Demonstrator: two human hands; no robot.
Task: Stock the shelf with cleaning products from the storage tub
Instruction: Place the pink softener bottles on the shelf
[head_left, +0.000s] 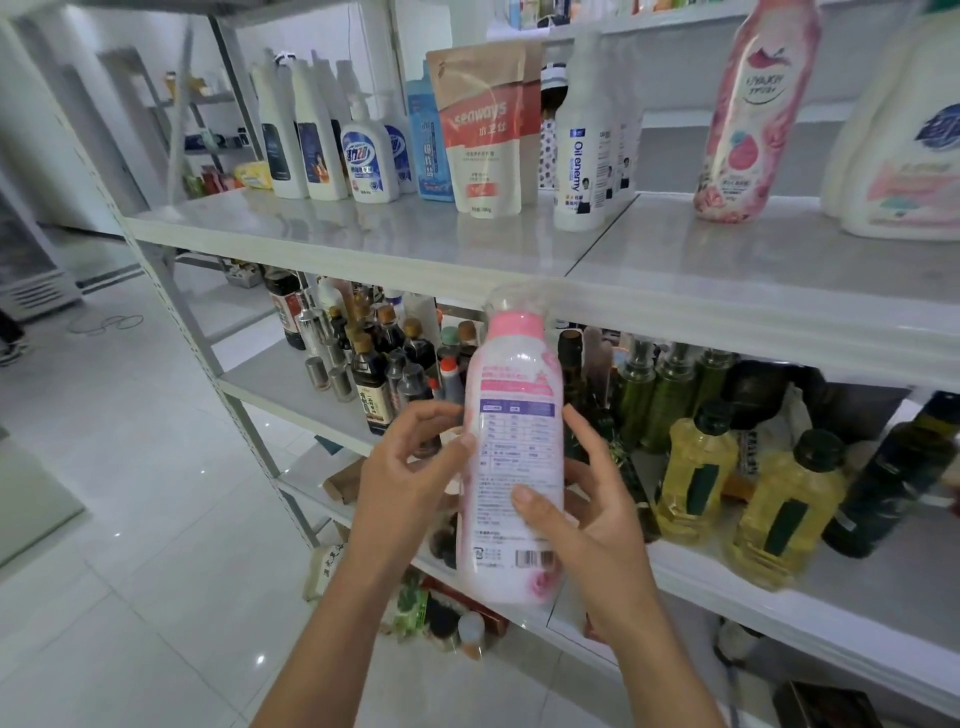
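Observation:
A white and pink bottle (514, 447) with a pink collar and clear cap stands upright in the air before the shelf, its back label toward me. My right hand (576, 514) grips its lower right side, thumb across the label. My left hand (410, 467) touches its left side with thumb and fingertips. Above it runs the grey shelf (649, 270) with cleaning products: white bottles (296, 135), a red and white refill pouch (480, 130), an "Oil enemy" bottle (579, 150), a pink flowered bottle (753, 114) and a large white jug (904, 150). The storage tub is out of sight.
The shelf below holds dark sauce bottles (374, 358), green bottles (654, 395) and yellow oil bottles (779, 509). Bare shelf surface (660, 234) lies between the "Oil enemy" bottle and the pink flowered bottle. A white tiled floor (130, 467) spreads to the left.

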